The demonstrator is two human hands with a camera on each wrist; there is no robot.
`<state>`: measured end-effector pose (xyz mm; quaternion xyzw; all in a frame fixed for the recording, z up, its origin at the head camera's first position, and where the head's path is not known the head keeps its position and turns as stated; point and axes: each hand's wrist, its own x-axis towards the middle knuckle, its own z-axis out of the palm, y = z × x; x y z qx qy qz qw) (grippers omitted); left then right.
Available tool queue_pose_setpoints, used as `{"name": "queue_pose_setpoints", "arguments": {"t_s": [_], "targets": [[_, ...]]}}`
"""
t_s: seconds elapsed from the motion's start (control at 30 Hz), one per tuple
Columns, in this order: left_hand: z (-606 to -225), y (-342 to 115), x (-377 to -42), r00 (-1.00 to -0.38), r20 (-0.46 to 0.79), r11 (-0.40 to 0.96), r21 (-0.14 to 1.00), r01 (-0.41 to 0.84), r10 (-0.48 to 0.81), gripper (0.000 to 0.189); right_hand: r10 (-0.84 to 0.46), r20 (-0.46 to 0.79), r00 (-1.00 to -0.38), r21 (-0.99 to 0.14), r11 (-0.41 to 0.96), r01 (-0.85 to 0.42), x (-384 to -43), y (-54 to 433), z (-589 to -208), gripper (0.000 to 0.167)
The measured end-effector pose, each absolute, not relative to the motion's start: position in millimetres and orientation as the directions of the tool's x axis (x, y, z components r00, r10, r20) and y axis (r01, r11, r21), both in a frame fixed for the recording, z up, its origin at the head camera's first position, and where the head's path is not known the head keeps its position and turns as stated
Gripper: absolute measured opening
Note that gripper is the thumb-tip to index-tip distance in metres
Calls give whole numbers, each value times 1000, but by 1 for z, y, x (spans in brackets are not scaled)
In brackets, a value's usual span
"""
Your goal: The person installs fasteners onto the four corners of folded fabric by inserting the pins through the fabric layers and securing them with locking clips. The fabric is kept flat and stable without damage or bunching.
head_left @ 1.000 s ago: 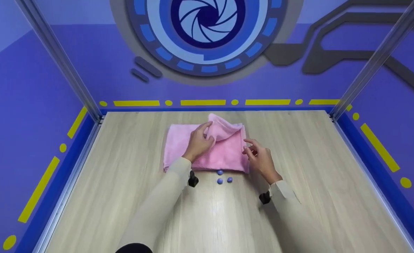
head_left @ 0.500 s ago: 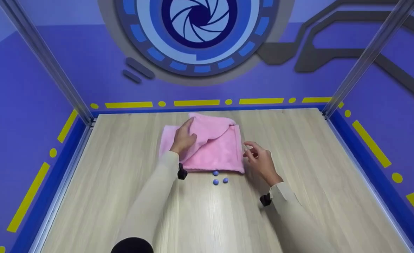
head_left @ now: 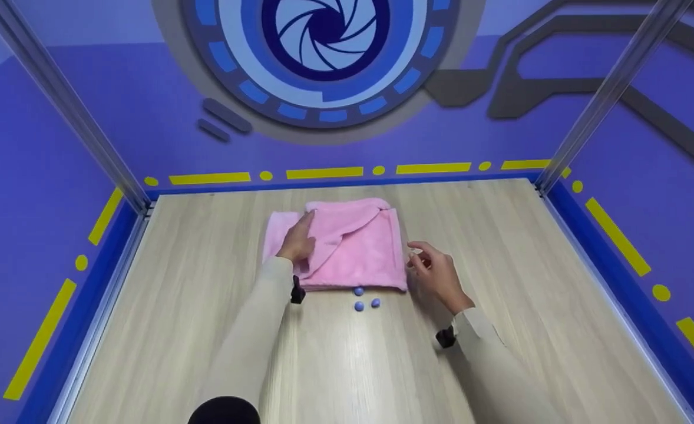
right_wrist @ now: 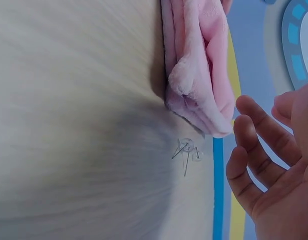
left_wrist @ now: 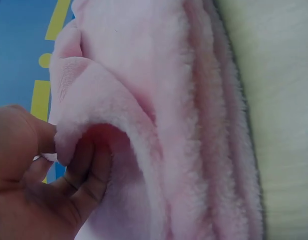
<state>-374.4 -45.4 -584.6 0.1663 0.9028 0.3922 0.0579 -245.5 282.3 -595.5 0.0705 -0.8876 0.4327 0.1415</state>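
Note:
A folded pink fleece cloth (head_left: 364, 262) lies near the back of the table, its top layer turned back toward the left. At its left side, my left hand (head_left: 297, 241) pinches the edge of that layer; in the left wrist view the thumb and fingers of this hand (left_wrist: 44, 175) lie on either side of the cloth (left_wrist: 144, 100). Off the cloth's right edge hovers my right hand (head_left: 438, 274), fingers loosely bent. The right wrist view shows nothing held in this hand (right_wrist: 273, 175). Small clear-headed pins (right_wrist: 186, 147) lie on the table near the cloth corner.
Three small blue round pieces (head_left: 359, 306) lie just in front of the cloth, one close to its front edge. The wooden table (head_left: 194, 306) is bounded by blue panels (head_left: 111, 135) at the back and sides, with metal posts (head_left: 588, 118) at the corners.
My left hand has drawn the cloth's top layer leftward and lower, so more of it lies folded over. My right hand has hardly moved. The head view has shifted slightly.

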Motion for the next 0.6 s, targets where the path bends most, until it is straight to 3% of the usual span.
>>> {"name": "queue_pose_setpoints", "arguments": {"t_s": [0.4, 0.6], "targets": [[-586, -44, -371, -948, -71, 768, 606, 205, 309, 61, -3, 304, -953, -753, 611, -243, -241, 289, -599, 26], [-587, -42, -368, -953, -53, 792, 572, 215, 298, 57, 9, 310, -951, -738, 633, -235, -240, 293, -599, 24]]}}
